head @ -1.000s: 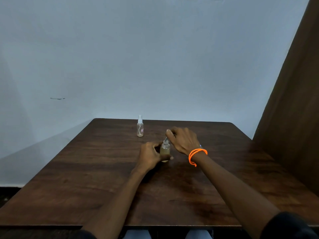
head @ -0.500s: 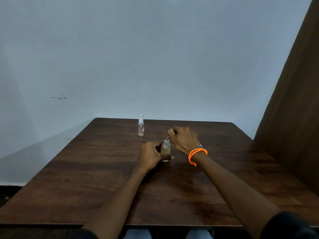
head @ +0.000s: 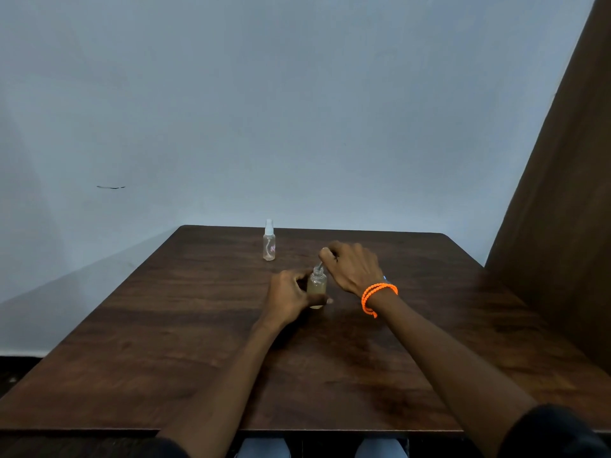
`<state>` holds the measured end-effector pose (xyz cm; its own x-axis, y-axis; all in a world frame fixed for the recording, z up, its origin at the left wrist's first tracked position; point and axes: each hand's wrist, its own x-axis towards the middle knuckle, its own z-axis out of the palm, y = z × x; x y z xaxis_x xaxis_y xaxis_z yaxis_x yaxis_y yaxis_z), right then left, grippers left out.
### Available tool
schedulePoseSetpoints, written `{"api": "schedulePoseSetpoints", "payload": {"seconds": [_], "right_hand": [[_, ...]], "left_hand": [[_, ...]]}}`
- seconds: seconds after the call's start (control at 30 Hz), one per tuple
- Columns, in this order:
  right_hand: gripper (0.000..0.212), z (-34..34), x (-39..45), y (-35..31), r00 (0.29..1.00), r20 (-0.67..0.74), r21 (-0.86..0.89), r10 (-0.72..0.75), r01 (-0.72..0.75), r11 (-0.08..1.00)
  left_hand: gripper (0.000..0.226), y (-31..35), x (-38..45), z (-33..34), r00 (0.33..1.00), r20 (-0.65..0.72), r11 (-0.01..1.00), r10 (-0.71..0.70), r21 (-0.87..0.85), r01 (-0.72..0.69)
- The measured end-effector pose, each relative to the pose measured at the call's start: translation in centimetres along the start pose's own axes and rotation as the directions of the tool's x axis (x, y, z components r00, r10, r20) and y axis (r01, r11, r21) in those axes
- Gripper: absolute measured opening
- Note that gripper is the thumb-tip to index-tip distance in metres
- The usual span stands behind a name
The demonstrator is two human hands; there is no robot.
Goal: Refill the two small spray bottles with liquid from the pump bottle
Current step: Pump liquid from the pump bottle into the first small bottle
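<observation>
Head view: small bottle stands gripped between both hands, left hand and right hand.

The right hand has lifted slightly above the small bottle.

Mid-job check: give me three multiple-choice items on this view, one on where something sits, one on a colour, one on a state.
1. Where does the capped spray bottle stand?
A. near the table's far edge
B. at the near edge
C. in the right hand

2. What colour is the wristband?
A. blue
B. orange
C. white

3. What is the left hand doing?
A. lying flat on the table
B. gripping the open bottle
C. hanging off the table

Key: 1 A, it stands beyond both hands by the far edge of the table. 2 B, bright orange on the right wrist. 3 B, its fingers curl round the bottle while the right hand holds a tube at its neck.
</observation>
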<state>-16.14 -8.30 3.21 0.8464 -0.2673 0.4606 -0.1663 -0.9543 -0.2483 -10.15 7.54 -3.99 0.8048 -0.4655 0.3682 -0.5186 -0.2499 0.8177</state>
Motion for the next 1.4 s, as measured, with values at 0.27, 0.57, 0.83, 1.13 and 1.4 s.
{"api": "schedulePoseSetpoints", "payload": {"seconds": [0.27, 0.57, 0.83, 1.13, 1.4], "right_hand": [[0.042, -0.35, -0.09, -0.05, 1.0, -0.007, 0.065, 0.01, -0.01, 0.998], [0.045, 0.25, 0.05, 0.04, 1.0, -0.028, 0.059, -0.013, 0.015, 0.998], [0.048, 0.34, 0.09, 0.15, 1.0, -0.022, 0.006, -0.006, 0.006, 1.0], [0.041, 0.09, 0.17, 0.08, 1.0, -0.013, 0.035, 0.015, -0.014, 0.999], [0.041, -0.12, 0.04, -0.13, 1.0, -0.019, 0.055, 0.003, -0.002, 0.998]], "left_hand": [[0.053, 0.22, -0.13, -0.05, 1.0, -0.001, 1.0, 0.0, -0.008, 0.0], [0.045, 0.32, -0.19, -0.09, 1.0, 0.007, 1.0, -0.006, -0.025, 0.006], [0.045, 0.13, 0.03, 0.03, 1.0, 0.008, 1.0, -0.003, -0.031, 0.003], [0.052, 0.1, 0.0, 0.04, 1.0, -0.01, 1.0, -0.001, -0.018, 0.001], [0.056, -0.28, 0.17, 0.12, 1.0, -0.005, 1.0, 0.004, -0.005, -0.004]]}}
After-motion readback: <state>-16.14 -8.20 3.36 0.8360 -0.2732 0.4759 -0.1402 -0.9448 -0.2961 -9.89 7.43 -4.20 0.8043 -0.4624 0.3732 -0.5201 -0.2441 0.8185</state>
